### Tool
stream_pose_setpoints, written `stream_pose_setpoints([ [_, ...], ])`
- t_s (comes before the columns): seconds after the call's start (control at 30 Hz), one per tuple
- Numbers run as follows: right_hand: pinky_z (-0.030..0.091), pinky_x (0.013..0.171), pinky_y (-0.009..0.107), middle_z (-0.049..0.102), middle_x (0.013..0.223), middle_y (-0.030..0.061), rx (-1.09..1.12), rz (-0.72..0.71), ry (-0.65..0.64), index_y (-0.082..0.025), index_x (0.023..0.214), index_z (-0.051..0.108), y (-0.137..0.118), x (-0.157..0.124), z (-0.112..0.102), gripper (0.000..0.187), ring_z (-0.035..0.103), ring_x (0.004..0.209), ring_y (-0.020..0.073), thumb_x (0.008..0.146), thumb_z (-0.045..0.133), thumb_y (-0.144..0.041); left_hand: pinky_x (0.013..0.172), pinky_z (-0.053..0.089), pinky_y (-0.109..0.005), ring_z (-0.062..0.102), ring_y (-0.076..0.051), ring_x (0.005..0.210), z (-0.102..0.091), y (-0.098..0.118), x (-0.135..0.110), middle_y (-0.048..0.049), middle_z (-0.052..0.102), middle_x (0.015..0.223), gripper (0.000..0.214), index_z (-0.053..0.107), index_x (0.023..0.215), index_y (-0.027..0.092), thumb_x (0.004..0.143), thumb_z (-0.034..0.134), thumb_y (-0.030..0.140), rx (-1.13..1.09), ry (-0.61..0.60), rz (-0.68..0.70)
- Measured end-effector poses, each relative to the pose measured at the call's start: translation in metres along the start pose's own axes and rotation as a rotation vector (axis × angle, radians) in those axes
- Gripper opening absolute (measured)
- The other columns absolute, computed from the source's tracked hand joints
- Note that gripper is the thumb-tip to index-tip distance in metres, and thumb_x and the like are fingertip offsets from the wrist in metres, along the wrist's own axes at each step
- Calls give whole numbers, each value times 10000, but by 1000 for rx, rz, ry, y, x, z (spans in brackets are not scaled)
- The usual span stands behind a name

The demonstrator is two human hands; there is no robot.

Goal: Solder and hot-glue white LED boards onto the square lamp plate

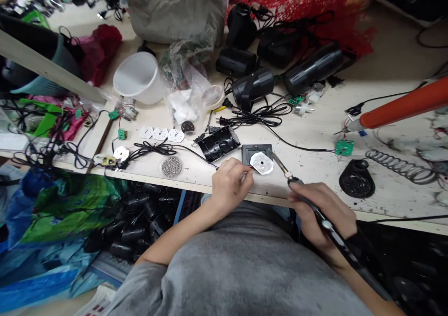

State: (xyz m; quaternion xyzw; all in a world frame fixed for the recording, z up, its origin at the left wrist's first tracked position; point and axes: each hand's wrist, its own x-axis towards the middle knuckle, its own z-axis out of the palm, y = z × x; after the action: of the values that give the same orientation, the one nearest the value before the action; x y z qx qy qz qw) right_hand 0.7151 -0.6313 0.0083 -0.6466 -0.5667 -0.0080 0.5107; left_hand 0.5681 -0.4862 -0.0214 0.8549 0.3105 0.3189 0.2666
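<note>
My right hand [322, 211] grips a black soldering iron [331, 229], whose thin metal tip reaches the edge of a white-silver round circuit board [262, 163]. That board lies on a black square holder [257, 149] near the bench's front edge. My left hand [231, 185] pinches a thin wire [249, 168] with a reddish end, close to the board's lower left side. The contact point under the iron's tip is too small to make out.
Black lamp housings [252, 85] and tangled cords [261, 115] crowd the bench behind the holder. Nearby are an open black casing [219, 143], a dish of small metal pieces [171, 166], green circuit boards [345, 147], a coiled spring [401, 165], and an orange tube [406, 102].
</note>
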Motion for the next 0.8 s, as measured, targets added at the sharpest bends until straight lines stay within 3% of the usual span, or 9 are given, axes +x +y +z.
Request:
stream_pose_setpoints([
  [0.17,573,571,266,746,868,18,-64,-36,-67,-232,1289,682,-7,-18,-12,383,693,646,151,927,604,-137,766,491,-340,587,-196,872,7,-5,0,-80,670,1016,74,696,817,190,886,672,177,83,39,124],
  [0.47,561,556,231,748,814,17,-123,-52,-42,-217,1212,699,-2,-20,6,300,683,601,125,939,611,-127,776,513,-338,615,-189,851,11,-9,2,-49,707,938,59,681,853,188,905,660,171,25,50,134],
  [0.8,566,577,230,751,810,18,-148,-46,-48,-211,1212,701,-2,-17,12,300,678,598,121,941,613,-117,774,507,-339,596,-188,840,12,-10,3,-45,695,924,79,677,818,198,887,662,162,27,39,124],
])
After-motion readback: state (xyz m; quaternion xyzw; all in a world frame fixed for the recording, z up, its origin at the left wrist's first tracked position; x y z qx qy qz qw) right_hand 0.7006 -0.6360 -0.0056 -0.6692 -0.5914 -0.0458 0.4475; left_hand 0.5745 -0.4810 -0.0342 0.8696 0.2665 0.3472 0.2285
